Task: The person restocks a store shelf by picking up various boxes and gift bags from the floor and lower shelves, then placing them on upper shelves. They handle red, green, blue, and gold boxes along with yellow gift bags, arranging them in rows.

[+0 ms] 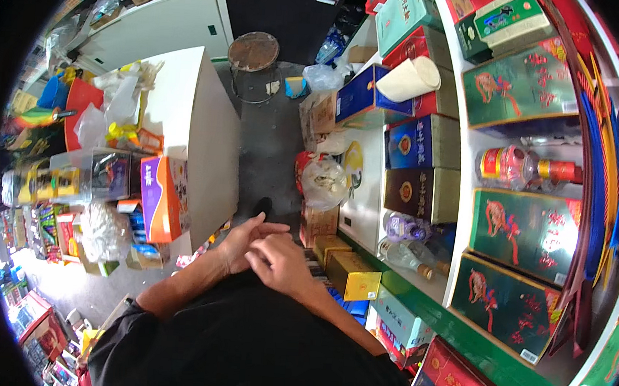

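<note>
Both hands meet over the aisle with nothing visible in them: the left hand (249, 240) is spread with its fingers stretched out, and the right hand (281, 264) is loosely bent in front of it. Whether they actually touch, I cannot tell. Nearest them are the gold cartons, one of which (352, 276) sits just right of the right hand, beside the green shelf edge (416, 304).

The aisle is narrow, so a swinging right elbow could catch that carton and push it over. A foot could snag the clear plastic bag (324, 183) farther ahead — the dark shoe (263, 205) is near it. A careless reach into the lower shelf might also knock the clear glass bottle (407, 257). On the other side, a bump from the left arm could tip the orange-and-purple box (164, 201) off the edge.

That box stands on a white tabletop (179, 87), crowded with a clear plastic bin (102, 178) and a red container (82, 109). Beyond lies grey floor (271, 129) with a round stool (253, 51); rightward, shelves carry green gift boxes (522, 226) — a cramped shop, by the look of it.
</note>
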### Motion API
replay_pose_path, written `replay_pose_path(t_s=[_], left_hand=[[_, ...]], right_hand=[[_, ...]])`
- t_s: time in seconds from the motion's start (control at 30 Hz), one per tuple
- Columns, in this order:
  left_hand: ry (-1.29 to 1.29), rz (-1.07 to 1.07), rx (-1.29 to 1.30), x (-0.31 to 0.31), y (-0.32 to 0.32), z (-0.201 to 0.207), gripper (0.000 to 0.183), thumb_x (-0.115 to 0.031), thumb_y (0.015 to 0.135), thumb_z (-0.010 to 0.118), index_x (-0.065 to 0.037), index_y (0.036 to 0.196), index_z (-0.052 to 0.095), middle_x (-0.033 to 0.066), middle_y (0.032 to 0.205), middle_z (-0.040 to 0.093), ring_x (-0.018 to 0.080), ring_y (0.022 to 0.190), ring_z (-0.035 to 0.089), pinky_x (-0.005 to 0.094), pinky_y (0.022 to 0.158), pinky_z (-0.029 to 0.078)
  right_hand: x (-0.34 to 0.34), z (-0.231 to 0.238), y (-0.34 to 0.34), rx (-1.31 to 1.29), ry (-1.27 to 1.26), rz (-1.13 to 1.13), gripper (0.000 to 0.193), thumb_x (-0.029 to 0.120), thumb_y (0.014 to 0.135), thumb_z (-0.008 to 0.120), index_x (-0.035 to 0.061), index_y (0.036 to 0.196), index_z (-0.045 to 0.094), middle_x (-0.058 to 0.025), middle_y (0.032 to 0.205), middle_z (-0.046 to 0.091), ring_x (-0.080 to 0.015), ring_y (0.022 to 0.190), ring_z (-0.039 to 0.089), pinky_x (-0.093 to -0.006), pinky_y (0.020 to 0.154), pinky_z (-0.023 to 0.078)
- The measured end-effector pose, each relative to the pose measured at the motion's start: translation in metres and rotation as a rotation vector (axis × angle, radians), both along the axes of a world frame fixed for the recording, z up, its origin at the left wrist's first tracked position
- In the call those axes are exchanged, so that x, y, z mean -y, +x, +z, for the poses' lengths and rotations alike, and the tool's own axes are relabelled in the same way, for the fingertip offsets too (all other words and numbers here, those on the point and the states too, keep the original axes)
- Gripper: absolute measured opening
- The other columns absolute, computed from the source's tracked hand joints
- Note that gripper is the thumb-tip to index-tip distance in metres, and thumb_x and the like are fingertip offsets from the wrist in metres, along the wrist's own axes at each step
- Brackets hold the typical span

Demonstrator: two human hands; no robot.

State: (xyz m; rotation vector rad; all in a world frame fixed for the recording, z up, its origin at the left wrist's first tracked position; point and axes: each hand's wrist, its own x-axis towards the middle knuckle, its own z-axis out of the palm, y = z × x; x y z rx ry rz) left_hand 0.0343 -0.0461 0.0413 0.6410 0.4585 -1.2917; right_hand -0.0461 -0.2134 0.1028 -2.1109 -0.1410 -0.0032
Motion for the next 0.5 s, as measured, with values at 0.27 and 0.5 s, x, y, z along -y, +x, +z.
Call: replay_pose_path(t_s=[0.27,0.5], left_hand=[[0.087,0.049,0.268,-0.028,0.059,0.012,0.037,-0.03,0.119,0.059,0.001,0.12,0.08,0.009,0.091,0.074,0.0199,0.085,0.07,0.0348,0.075,0.053],[0.104,0.088,0.392,-0.049,0.074,0.034,0.03,-0.027,0.118,0.068,0.0,0.122,0.081,-0.003,0.077,0.06,0.0062,0.067,0.051,0.0255,0.058,0.035]], right_hand=[[0.143,0.02,0.183,0.387,-0.469,-0.594,0.052,0.019,0.097,0.087,-0.0033,0.14,0.067,-0.027,0.136,0.072,-0.0502,0.129,0.067,-0.0597,0.117,0.048],[0.322,0.02,0.319,0.21,-0.944,-0.772,0.092,0.057,0.098,0.085,-0.002,0.162,0.058,-0.0383,0.156,0.061,-0.0569,0.145,0.058,-0.0656,0.122,0.048]])
